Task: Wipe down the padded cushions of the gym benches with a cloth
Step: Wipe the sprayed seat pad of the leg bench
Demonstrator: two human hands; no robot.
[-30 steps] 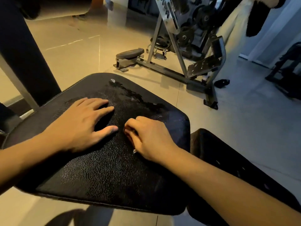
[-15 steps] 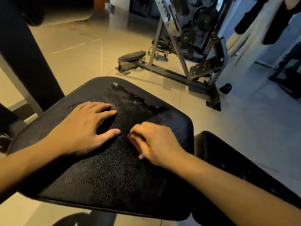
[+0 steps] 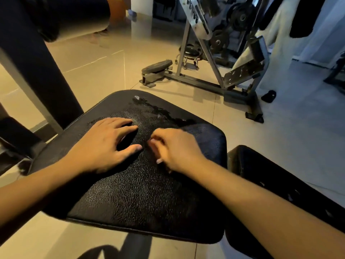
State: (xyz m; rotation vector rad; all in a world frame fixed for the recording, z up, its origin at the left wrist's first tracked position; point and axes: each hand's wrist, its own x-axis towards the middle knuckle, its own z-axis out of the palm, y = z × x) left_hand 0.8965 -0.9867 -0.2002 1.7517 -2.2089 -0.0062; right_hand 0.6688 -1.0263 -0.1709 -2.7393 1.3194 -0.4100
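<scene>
- The second black pad (image 3: 280, 174) lies at the lower right, just beside the seat cushion, and the right forearm passes over it.
- The seat cushion (image 3: 140, 202), black with a grained and cracked surface, fills the middle of the view above the tiled floor (image 3: 97, 71).
- The left hand (image 3: 104, 144) lies palm down on the cushion's left half, fingers straight and spread, thumb stretched out toward the other hand.
- The right hand (image 3: 175, 148) rests knuckles up just beside the left thumb, its fingers curled under against the cushion.
- A small pale bit (image 3: 159, 161) shows at the near edge of that hand. It is too small to tell whether it is cloth or a nail, so I cannot tell whether the hand holds anything.
- Beyond the fingers a dark, ragged patch (image 3: 155, 111) spreads over the far part of the cushion, with a pale speck (image 3: 136, 97) near the far edge.
- A tall black padded upright (image 3: 28, 62) leans at the left.
- Farther off stands a grey metal gym machine (image 3: 214, 79) with weight plates (image 3: 217, 41), a low pad (image 3: 156, 66) at its left foot and a small round stool (image 3: 190, 53) behind.
</scene>
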